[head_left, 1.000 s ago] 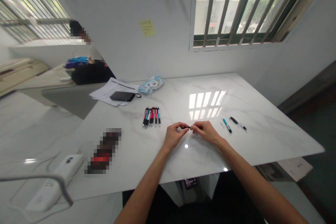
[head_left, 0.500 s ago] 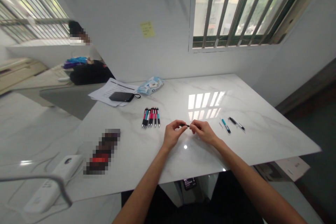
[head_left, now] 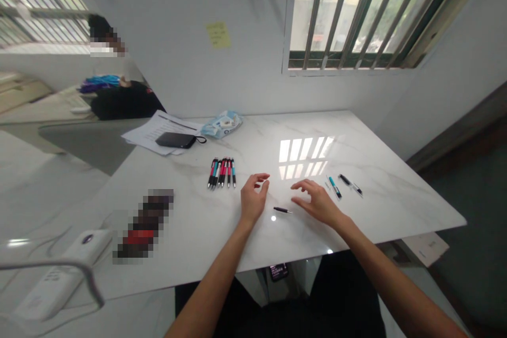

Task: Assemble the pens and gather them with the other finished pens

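Note:
A short dark pen part [head_left: 282, 210] with a thin pale tip lies on the white marbled table [head_left: 206, 237], between my two hands. My left hand [head_left: 254, 195] is to its left, fingers curved and apart, holding nothing. On the other side my right hand [head_left: 315, 200] hovers with thumb and fingers spread, also without anything in it. Several red, blue and white click pens [head_left: 222, 172] lie in a row left of my left hand. Beyond my right hand are a teal pen barrel [head_left: 335, 187], a thin refill beside it, and a black-and-clear pen piece [head_left: 350, 184].
Toward the back left, a black pouch [head_left: 176, 140] rests on printed papers [head_left: 146, 134] beside a blue-white plastic packet [head_left: 222, 124]. A white power strip [head_left: 59, 280] with cables is at the lower left. Another person [head_left: 119, 100] sits at a far desk.
Both hands have let go of the small dark piece and moved apart. It now lies on the table between them. The camera view has shifted slightly.

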The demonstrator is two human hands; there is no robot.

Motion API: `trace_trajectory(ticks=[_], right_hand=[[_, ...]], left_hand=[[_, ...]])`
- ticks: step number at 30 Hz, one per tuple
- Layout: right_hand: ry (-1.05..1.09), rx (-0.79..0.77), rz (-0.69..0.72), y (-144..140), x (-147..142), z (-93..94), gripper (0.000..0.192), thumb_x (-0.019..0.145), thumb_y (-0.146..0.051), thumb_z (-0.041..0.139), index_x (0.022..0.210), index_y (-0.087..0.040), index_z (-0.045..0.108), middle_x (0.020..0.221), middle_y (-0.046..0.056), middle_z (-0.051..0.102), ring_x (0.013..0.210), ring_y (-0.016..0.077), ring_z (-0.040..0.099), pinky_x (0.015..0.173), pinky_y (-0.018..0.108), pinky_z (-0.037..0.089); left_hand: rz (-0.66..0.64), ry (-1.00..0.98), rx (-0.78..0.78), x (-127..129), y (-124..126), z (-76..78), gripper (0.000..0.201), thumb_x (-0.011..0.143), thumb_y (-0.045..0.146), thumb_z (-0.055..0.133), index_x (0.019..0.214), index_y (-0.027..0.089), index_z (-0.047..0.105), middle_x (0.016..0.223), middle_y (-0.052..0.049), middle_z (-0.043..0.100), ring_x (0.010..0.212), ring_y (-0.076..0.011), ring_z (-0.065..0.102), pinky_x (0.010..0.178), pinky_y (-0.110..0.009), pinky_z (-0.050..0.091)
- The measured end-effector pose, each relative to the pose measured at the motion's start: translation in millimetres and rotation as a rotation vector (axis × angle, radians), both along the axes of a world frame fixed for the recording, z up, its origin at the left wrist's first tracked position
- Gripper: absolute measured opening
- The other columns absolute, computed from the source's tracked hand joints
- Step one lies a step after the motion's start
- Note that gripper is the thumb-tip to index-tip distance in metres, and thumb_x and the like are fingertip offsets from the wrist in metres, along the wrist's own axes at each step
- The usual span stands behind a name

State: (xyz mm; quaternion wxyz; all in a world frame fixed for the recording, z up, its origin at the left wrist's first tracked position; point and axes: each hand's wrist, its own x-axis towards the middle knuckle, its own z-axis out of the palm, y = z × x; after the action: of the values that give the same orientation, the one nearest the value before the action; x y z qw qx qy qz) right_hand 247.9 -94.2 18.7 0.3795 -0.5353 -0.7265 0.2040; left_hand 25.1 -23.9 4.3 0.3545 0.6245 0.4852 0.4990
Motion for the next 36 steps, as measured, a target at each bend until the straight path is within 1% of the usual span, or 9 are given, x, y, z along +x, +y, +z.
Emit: trace_trajectory(ticks=[2, 8, 11, 14, 17, 20, 24, 30, 36], right_hand=[[-0.012, 0.002, 0.079, -15.8, -19.5, -9.1, 0.043, 0.088, -0.036, 0.08, 0.129, -0.032, 0.071, 0.128, 0.009, 0.069, 0.112, 0.0288, 0.066, 0.1, 0.045, 0.055], [0.063, -0.104, 0.114, -33.3, -40.9, -30.9, 0.022, 0.099, -0.023, 0.061, 0.11, -0.031, 0.078, 0.106, 0.006, 0.076, 0.097, 0.0245, 0.072, 0.093, 0.041, 0.058], [0.285, -0.131, -0.07, -22.3, -33.1, -27.2, 0.011, 0.095, -0.033, 0.07, 0.101, -0.026, 0.076, 0.098, 0.005, 0.077, 0.088, 0.0234, 0.072, 0.085, 0.038, 0.059], [0.475, -0.117, -0.262, -8.4, -33.1, -21.1, 0.02, 0.089, -0.042, 0.077, 0.088, -0.023, 0.073, 0.087, 0.006, 0.077, 0.078, 0.0223, 0.07, 0.075, 0.036, 0.058], [0.495, -0.109, -0.25, 0.9, -41.9, -17.8, 0.021, 0.087, -0.042, 0.078, 0.086, -0.022, 0.075, 0.081, 0.005, 0.076, 0.072, 0.021, 0.068, 0.072, 0.035, 0.058], [0.424, -0.089, -0.156, 2.3, -38.8, -11.3, 0.018, 0.091, -0.04, 0.074, 0.095, -0.023, 0.079, 0.092, 0.007, 0.079, 0.082, 0.023, 0.073, 0.08, 0.038, 0.061], [0.065, -0.039, 0.07, -3.9, 18.4, 9.3, 0.027, 0.092, -0.035, 0.073, 0.118, -0.031, 0.078, 0.134, 0.006, 0.073, 0.127, 0.0285, 0.064, 0.11, 0.052, 0.052], [-0.381, -0.283, 0.115, -7.5, 138.6, 32.0, 0.081, 0.081, -0.024, 0.077, 0.157, -0.036, 0.051, 0.153, 0.004, 0.06, 0.14, 0.0304, 0.053, 0.121, 0.052, 0.043], [-0.496, -0.372, 0.144, 13.9, 159.2, 19.9, 0.094, 0.076, -0.022, 0.076, 0.162, -0.033, 0.042, 0.159, 0.006, 0.054, 0.138, 0.0335, 0.053, 0.119, 0.052, 0.043]], left_hand=[[0.035, 0.086, 0.069, -6.6, -2.5, 2.5, 0.019, 0.094, 0.031, 0.061, 0.105, 0.023, 0.075, 0.111, -0.006, 0.075, 0.098, -0.0201, 0.068, 0.086, -0.033, 0.053], [-0.067, 0.119, 0.054, -13.1, -13.1, 5.3, 0.016, 0.092, 0.026, 0.062, 0.1, 0.023, 0.075, 0.107, -0.006, 0.075, 0.093, -0.0194, 0.068, 0.084, -0.033, 0.052], [-0.181, -0.015, -0.14, -7.6, -16.5, 3.8, 0.02, 0.088, 0.035, 0.071, 0.102, 0.021, 0.075, 0.103, -0.007, 0.076, 0.086, -0.0191, 0.07, 0.08, -0.033, 0.055], [-0.332, -0.204, -0.395, 3.8, -21.4, -0.2, 0.04, 0.079, 0.045, 0.083, 0.108, 0.019, 0.072, 0.1, -0.008, 0.077, 0.085, -0.0199, 0.072, 0.08, -0.033, 0.057], [-0.413, -0.401, -0.556, 16.9, -27.0, -5.3, 0.047, 0.073, 0.049, 0.089, 0.103, 0.018, 0.07, 0.095, -0.007, 0.077, 0.087, -0.0195, 0.072, 0.084, -0.033, 0.057], [-0.366, -0.525, -0.609, 22.5, -27.2, -6.5, 0.048, 0.07, 0.05, 0.092, 0.098, 0.018, 0.069, 0.095, -0.007, 0.076, 0.09, -0.0186, 0.072, 0.088, -0.031, 0.055], [-0.316, -0.568, -0.622, 14.3, -15.3, 3.2, 0.047, 0.073, 0.051, 0.091, 0.1, 0.019, 0.069, 0.115, -0.01, 0.076, 0.102, -0.0204, 0.072, 0.091, -0.032, 0.054], [-0.495, -0.459, -0.692, 8.8, 4.2, 15.8, 0.054, 0.077, 0.05, 0.089, 0.116, 0.018, 0.071, 0.104, -0.009, 0.074, 0.09, -0.0195, 0.073, 0.087, -0.033, 0.054], [-0.508, -0.483, -0.678, 17.2, 12.3, 12.6, 0.056, 0.071, 0.042, 0.094, 0.116, 0.019, 0.071, 0.097, -0.005, 0.07, 0.087, -0.0176, 0.072, 0.087, -0.033, 0.055]])
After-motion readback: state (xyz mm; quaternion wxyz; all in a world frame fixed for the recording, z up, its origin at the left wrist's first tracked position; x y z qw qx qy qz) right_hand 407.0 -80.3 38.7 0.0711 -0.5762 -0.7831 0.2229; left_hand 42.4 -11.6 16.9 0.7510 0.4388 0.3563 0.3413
